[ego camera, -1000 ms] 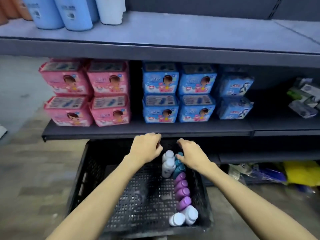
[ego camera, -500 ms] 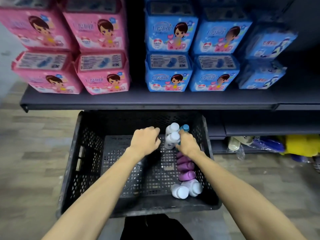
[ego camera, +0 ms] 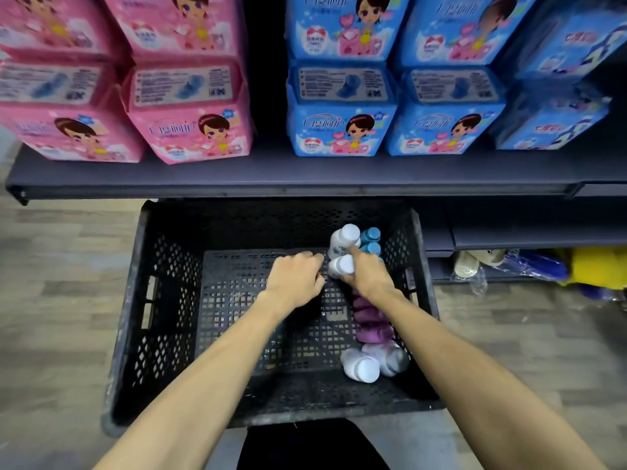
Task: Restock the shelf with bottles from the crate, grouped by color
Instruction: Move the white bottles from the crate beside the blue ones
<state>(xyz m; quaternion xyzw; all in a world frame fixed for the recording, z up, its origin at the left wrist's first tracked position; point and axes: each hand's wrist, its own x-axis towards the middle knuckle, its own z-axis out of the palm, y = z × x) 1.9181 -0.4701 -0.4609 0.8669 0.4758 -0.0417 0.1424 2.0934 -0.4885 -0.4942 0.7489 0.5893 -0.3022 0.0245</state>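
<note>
My right hand (ego camera: 368, 278) grips a round-capped white bottle (ego camera: 340, 266) in the black crate's (ego camera: 135, 300) far right corner. My left hand (ego camera: 295, 279) curls beside it, and I cannot tell if it holds anything.

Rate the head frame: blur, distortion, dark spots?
Head view: wide-angle stretch splays the pink packs and blue packs outward; floor smeared; purple bottles soft and dim; left hand, right hand and white bottle fairly sharp; crate interior dark.
</note>
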